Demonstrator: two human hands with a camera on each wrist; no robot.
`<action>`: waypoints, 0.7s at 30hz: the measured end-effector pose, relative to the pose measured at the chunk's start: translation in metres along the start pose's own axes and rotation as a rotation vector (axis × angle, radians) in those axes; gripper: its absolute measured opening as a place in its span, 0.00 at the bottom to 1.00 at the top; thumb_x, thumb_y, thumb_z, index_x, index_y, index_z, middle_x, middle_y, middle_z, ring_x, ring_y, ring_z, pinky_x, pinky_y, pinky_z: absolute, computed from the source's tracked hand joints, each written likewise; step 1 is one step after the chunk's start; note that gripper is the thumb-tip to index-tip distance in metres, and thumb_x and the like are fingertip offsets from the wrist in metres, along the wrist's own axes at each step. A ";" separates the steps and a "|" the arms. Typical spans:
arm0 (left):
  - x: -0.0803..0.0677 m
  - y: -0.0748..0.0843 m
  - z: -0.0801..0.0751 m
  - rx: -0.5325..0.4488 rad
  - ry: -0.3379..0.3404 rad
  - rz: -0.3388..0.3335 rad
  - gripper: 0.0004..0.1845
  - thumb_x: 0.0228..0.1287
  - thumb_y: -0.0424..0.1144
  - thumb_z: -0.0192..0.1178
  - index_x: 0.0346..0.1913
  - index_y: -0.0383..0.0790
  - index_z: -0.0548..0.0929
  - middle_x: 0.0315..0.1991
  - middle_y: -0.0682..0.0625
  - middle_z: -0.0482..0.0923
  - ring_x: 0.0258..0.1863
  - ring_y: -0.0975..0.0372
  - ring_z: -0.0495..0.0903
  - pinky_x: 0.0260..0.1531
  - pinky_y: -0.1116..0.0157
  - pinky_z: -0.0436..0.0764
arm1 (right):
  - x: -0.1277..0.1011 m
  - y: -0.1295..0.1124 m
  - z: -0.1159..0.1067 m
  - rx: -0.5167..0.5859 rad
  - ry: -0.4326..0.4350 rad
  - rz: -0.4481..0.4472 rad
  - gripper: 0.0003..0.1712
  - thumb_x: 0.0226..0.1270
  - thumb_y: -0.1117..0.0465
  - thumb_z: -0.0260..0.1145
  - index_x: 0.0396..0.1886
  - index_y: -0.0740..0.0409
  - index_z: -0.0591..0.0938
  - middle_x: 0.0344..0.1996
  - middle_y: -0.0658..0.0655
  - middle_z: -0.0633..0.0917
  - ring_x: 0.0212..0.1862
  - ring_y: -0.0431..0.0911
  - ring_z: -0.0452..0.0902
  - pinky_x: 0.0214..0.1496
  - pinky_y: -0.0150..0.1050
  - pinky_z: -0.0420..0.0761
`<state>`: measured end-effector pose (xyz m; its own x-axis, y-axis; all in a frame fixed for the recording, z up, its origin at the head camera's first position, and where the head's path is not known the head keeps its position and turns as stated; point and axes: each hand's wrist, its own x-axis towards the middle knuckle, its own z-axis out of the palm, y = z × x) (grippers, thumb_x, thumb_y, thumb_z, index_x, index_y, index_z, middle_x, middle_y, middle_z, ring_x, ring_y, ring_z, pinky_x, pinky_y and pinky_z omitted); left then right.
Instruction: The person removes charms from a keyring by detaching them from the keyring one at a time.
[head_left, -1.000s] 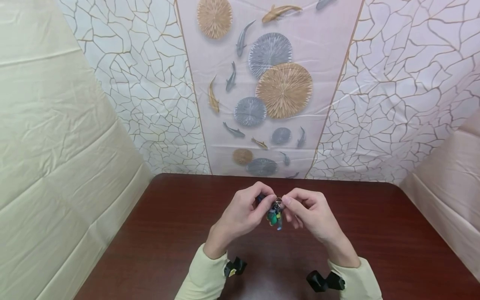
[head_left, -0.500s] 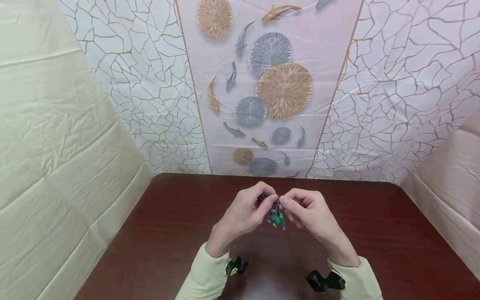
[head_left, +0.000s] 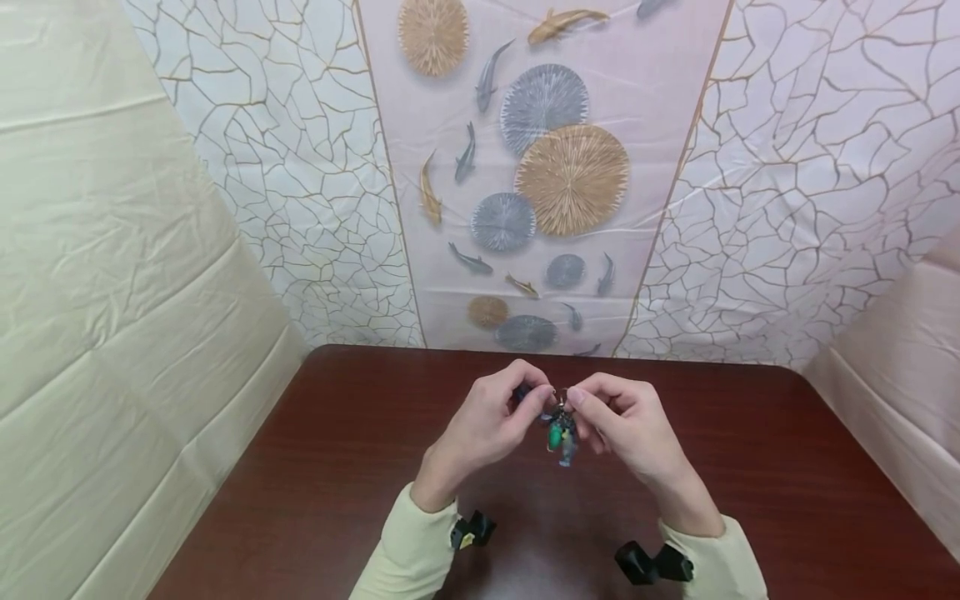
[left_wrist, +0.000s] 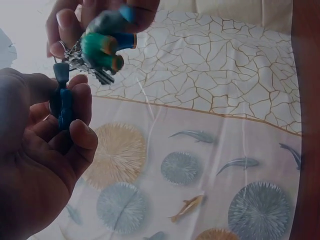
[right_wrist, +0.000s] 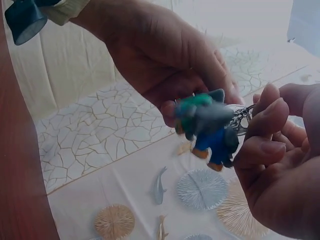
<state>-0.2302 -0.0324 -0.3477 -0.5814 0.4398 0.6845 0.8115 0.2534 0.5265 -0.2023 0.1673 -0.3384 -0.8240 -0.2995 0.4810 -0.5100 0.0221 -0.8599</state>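
Both hands are raised together above the dark wooden table (head_left: 337,467). Between their fingertips is a small metal key ring (head_left: 560,397) with a cluster of charms (head_left: 561,437), green, blue and grey, hanging below. My left hand (head_left: 525,410) curls its fingers round a dark blue piece (left_wrist: 63,102) next to the ring (left_wrist: 75,52). My right hand (head_left: 583,403) pinches the ring (right_wrist: 243,118) between thumb and forefinger. In the right wrist view the charms (right_wrist: 207,125) dangle between the two hands. What joins the blue piece to the ring is hidden by fingers.
Black wrist-camera mounts (head_left: 472,531) (head_left: 652,564) sit under the pale yellow sleeves. A patterned cloth (head_left: 540,167) with fish and round discs hangs behind the table, and cream sheets (head_left: 112,292) close the left and right sides.
The charms have swung slightly right and hang a little lower. The fingertips have parted a touch, showing the ring. Both hands stay in the same place.
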 end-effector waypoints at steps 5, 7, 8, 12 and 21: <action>0.000 0.000 -0.001 -0.001 0.020 -0.010 0.02 0.70 0.35 0.58 0.41 0.41 0.79 0.32 0.51 0.83 0.32 0.67 0.81 0.33 0.74 0.80 | 0.001 0.001 0.000 -0.011 0.013 0.028 0.07 0.71 0.68 0.59 0.31 0.63 0.80 0.14 0.50 0.77 0.12 0.47 0.65 0.11 0.43 0.62; -0.001 -0.001 -0.003 -0.007 0.022 -0.021 0.02 0.70 0.35 0.57 0.41 0.41 0.79 0.32 0.52 0.83 0.31 0.67 0.81 0.32 0.73 0.80 | 0.001 0.001 -0.001 -0.015 0.012 0.047 0.07 0.71 0.67 0.60 0.31 0.64 0.80 0.15 0.50 0.77 0.12 0.46 0.65 0.11 0.43 0.63; -0.002 -0.001 -0.003 -0.010 0.020 -0.027 0.02 0.71 0.36 0.57 0.41 0.41 0.79 0.32 0.52 0.83 0.31 0.68 0.80 0.31 0.73 0.80 | 0.001 0.001 -0.002 -0.019 0.006 0.055 0.07 0.71 0.66 0.60 0.32 0.65 0.80 0.15 0.49 0.77 0.12 0.46 0.65 0.11 0.44 0.63; -0.005 -0.002 -0.007 -0.023 0.024 -0.048 0.02 0.70 0.35 0.57 0.40 0.43 0.79 0.32 0.51 0.83 0.29 0.68 0.80 0.29 0.73 0.79 | 0.002 -0.001 -0.006 -0.022 -0.028 0.079 0.06 0.70 0.66 0.61 0.35 0.66 0.81 0.14 0.49 0.75 0.13 0.45 0.64 0.12 0.42 0.62; -0.017 -0.011 -0.015 0.009 -0.005 -0.107 0.02 0.70 0.37 0.58 0.40 0.43 0.79 0.31 0.51 0.83 0.30 0.69 0.81 0.31 0.71 0.80 | 0.001 -0.002 -0.014 -0.046 -0.056 0.110 0.06 0.69 0.66 0.62 0.37 0.67 0.81 0.12 0.49 0.71 0.13 0.43 0.62 0.12 0.39 0.60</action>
<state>-0.2299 -0.0557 -0.3576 -0.6643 0.4145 0.6220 0.7454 0.3070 0.5917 -0.2053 0.1807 -0.3341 -0.8610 -0.3456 0.3732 -0.4296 0.1012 -0.8973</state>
